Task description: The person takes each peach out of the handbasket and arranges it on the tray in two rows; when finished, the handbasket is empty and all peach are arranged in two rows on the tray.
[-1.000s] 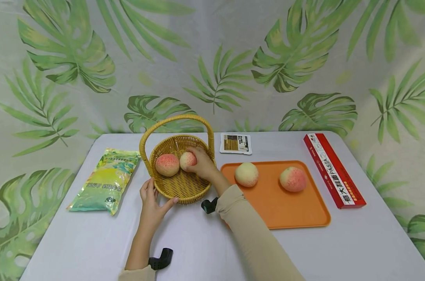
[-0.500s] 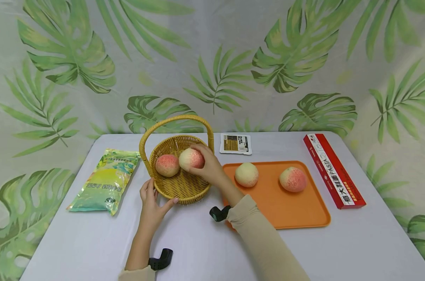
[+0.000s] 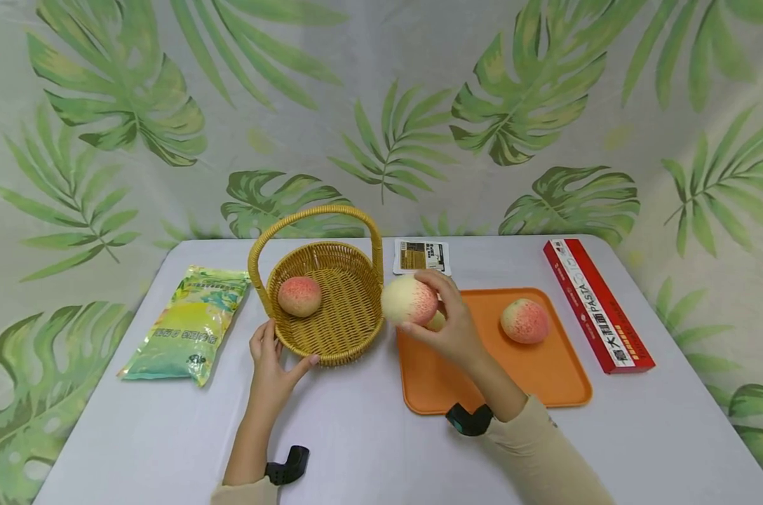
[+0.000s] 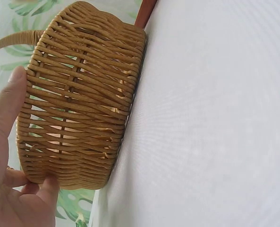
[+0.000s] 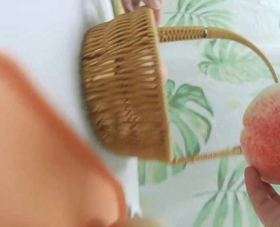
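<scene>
My right hand (image 3: 454,328) pinches a pale-and-pink peach (image 3: 402,300) above the left edge of the orange tray (image 3: 501,382). In the right wrist view, that peach (image 5: 272,135) shows its red side, with fingertips against it. A second peach (image 3: 525,321) sits on the tray's right half; another (image 3: 437,322) is mostly hidden behind my right hand. The wicker basket (image 3: 337,337) contains one peach (image 3: 299,296) on its left side. My left hand (image 3: 275,372) holds the basket's front left, its thumb on the rim and curled fingers lower on the woven wall (image 4: 78,109).
A green-and-yellow bag (image 3: 187,326) lies left of the basket. Behind the tray is a small white packet (image 3: 421,255), and a long red pasta box (image 3: 599,306) lies to its right. The basket's tall arched handle (image 3: 318,210) rises over its opening.
My right hand has lifted a peach out of the basket and carried it right, over the tray's edge. The left hand has stayed on the basket.
</scene>
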Demonstrator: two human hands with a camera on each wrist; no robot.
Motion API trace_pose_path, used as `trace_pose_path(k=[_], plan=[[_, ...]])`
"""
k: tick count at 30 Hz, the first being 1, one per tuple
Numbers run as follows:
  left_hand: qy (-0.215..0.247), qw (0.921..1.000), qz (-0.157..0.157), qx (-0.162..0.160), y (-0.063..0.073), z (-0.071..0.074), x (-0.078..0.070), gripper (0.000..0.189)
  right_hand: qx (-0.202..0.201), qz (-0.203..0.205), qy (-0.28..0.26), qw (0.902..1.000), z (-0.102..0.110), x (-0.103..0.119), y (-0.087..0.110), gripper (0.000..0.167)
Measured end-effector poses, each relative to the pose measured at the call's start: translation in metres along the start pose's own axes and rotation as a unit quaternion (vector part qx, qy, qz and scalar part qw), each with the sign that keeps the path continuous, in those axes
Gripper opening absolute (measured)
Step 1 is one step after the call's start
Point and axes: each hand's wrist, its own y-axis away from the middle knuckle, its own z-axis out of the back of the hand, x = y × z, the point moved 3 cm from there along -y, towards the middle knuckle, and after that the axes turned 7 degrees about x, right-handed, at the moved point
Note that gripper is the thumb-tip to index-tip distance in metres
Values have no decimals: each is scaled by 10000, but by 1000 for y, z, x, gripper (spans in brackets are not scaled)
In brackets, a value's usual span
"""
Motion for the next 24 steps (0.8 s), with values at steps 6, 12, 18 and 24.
trace_pose_path(k=[6,12,18,24], plan=[[53,10000,-1,7,0,0,1,104,118,-458,398,9981,17,-20,44,65],[106,9999,-54,5,0,0,-5,100,90,-797,677,9945,20,-40,80,65],[133,9999,-12,21,8,2,-38,94,250,-878,765,9929,18,-54,99,65],[82,9999,62,51,8,3,-40,94,374,-972,544,9931,16,-59,106,66]])
